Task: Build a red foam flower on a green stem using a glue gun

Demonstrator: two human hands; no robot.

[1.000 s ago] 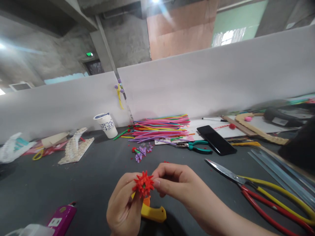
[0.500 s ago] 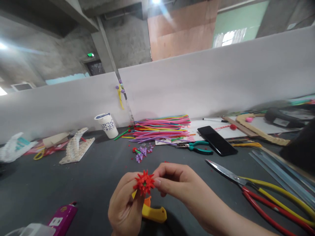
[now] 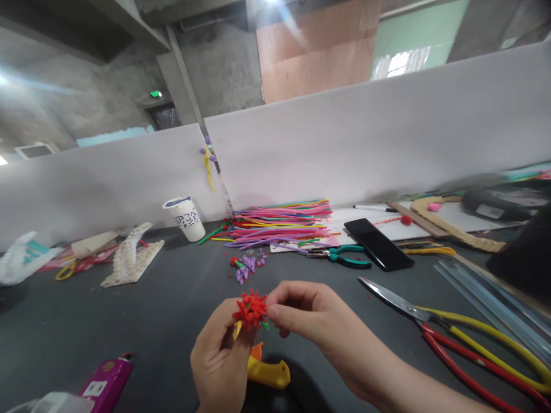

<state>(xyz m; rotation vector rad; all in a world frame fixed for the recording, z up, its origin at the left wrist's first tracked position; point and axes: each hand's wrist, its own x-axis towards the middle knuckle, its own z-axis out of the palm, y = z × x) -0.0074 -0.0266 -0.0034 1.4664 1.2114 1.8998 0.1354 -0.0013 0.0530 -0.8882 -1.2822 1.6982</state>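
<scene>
A small spiky red flower (image 3: 250, 308) made of twisted pipe cleaner sits between both hands above the dark table (image 3: 142, 310). My left hand (image 3: 219, 358) is closed around its lower end, where a bit of green and yellow shows. My right hand (image 3: 303, 312) pinches the flower's right side with thumb and fingertips. A yellow-handled tool (image 3: 267, 371) lies on the table just under the hands.
Large scissors with red and yellow handles (image 3: 451, 335) lie at the right. Teal pliers (image 3: 340, 256), a black phone (image 3: 377, 244), a bundle of coloured pipe cleaners (image 3: 279, 225), purple scraps (image 3: 246, 267) and a paper cup (image 3: 184, 218) stand behind. A magenta lighter (image 3: 105, 383) is at lower left.
The red flower has turned slightly between the fingers and a green bit now shows beside it. Both hands stay in nearly the same place.
</scene>
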